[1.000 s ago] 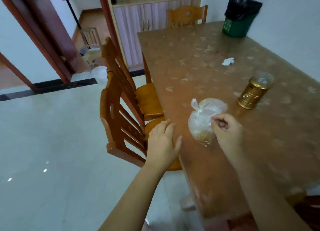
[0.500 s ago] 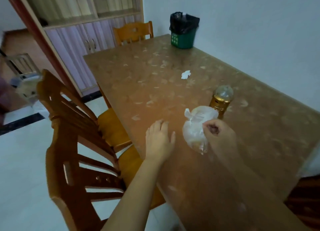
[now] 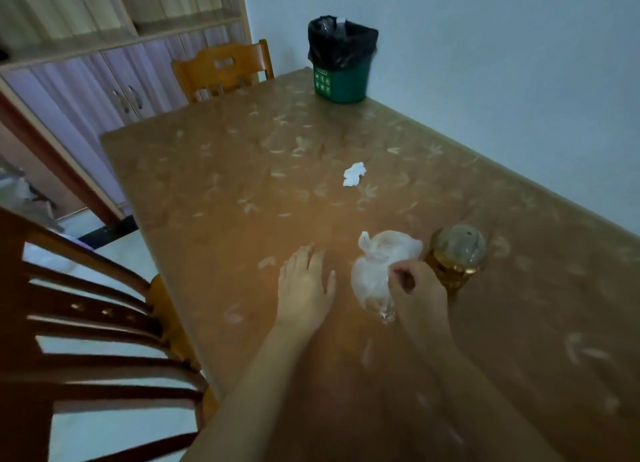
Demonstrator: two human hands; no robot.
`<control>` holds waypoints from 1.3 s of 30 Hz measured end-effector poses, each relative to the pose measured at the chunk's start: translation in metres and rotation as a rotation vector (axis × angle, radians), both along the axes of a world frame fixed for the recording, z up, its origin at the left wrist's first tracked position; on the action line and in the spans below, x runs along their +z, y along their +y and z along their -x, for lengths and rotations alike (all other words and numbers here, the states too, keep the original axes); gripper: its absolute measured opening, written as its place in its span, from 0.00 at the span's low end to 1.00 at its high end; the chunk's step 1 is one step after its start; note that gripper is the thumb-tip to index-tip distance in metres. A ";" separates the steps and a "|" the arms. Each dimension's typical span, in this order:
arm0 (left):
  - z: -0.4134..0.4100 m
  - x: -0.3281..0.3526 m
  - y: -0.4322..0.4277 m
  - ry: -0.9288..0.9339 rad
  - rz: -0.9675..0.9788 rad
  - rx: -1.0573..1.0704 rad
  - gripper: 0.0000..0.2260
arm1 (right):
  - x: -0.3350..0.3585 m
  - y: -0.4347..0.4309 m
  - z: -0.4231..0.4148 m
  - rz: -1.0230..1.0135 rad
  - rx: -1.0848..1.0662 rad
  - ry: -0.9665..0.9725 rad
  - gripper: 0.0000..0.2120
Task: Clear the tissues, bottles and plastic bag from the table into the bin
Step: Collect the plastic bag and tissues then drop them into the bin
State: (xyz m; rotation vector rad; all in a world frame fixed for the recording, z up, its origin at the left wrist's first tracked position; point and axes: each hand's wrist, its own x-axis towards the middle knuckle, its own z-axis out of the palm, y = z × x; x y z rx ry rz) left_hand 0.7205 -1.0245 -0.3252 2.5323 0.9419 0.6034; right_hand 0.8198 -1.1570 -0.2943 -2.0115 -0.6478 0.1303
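A knotted clear plastic bag [image 3: 379, 271] with something yellowish inside lies on the brown table [image 3: 242, 184]. My right hand [image 3: 417, 290] has its fingers curled and pinches the bag's right side. My left hand [image 3: 306, 283] rests flat on the table just left of the bag, fingers straight. A golden bottle [image 3: 455, 257] lies right behind my right hand. A crumpled white tissue [image 3: 354, 174] lies further back in the middle of the table. The green bin [image 3: 341, 79] with a black liner stands at the table's far corner by the wall.
A wooden chair [image 3: 86, 340] stands at the table's left side beside my left arm, and another chair [image 3: 221, 68] at the far end. A cabinet [image 3: 104, 80] lines the back wall. The white wall [image 3: 502, 80] runs along the table's right edge.
The view has swung right and closer over the table. My left hand slid from the table's edge further onto the top. My right hand keeps its pinch on the bag.
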 end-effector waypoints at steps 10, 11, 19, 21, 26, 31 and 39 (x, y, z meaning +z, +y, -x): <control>-0.115 -0.072 0.098 0.051 0.073 -0.012 0.19 | -0.073 0.087 -0.075 -0.040 -0.166 0.017 0.06; -0.123 -0.079 0.106 0.056 0.080 -0.008 0.19 | -0.078 0.094 -0.082 -0.050 -0.174 0.032 0.07; -0.197 -0.110 0.131 -0.026 0.197 -0.018 0.21 | -0.110 0.128 -0.133 -0.039 -0.187 0.108 0.06; -0.214 -0.115 0.139 -0.042 0.203 -0.013 0.21 | -0.118 0.131 -0.141 -0.030 -0.215 0.113 0.06; -0.253 -0.123 0.166 -0.100 0.174 -0.034 0.21 | -0.126 0.137 -0.153 -0.068 -0.269 0.086 0.06; -0.284 -0.121 0.180 -0.160 0.135 -0.039 0.15 | -0.124 0.137 -0.161 -0.156 -0.310 0.072 0.09; -0.297 -0.128 0.185 -0.184 0.172 -0.040 0.08 | -0.123 0.135 -0.159 -0.177 -0.317 0.100 0.09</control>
